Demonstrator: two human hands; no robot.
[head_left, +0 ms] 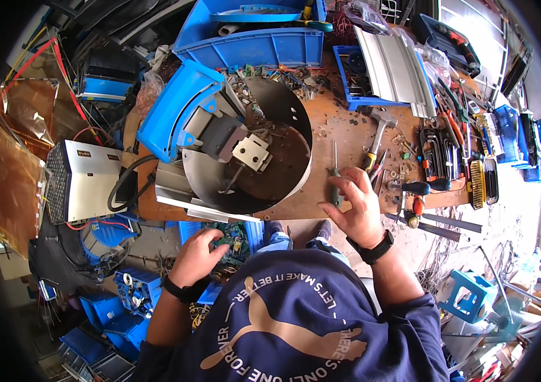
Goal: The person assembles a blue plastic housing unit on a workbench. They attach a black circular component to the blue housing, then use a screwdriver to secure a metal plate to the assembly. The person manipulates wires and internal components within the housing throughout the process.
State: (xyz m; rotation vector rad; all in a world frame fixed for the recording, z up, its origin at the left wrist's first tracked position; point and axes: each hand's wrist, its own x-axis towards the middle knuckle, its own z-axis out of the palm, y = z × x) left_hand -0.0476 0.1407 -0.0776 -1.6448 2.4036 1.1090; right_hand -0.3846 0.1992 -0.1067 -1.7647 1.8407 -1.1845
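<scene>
A green-handled screwdriver (335, 170) is held in the right hand (357, 207), near the front edge of the wooden tabletop (340, 127). The fingers are curled around the green handle, and the thin metal shaft is seen pointing up and away from the person. A black watch is worn on that wrist.

The left hand (201, 254) is held lower down, below the tabletop edge. Its fingers are closed on a green circuit board (231, 239), which is kept over a blue bin full of small parts. A dark band is worn on this wrist too.

A big round metal drum (264, 153) is lying on its side on the tabletop, just to the left of the screwdriver. A pale bracket and some grey parts can be seen inside it. A blue plastic cover (178, 111) is set against its left side, and a black cable is looped below that.

A hammer (380, 124) is laid just behind the right hand. More screwdrivers and a row of dark tools are spread out to the right. A large blue crate (251, 38) is placed at the back of the tabletop, and grey ridged panels (394, 67) are propped beside it. A silver metal box (83, 181) with a vented side is seen far to the left.
</scene>
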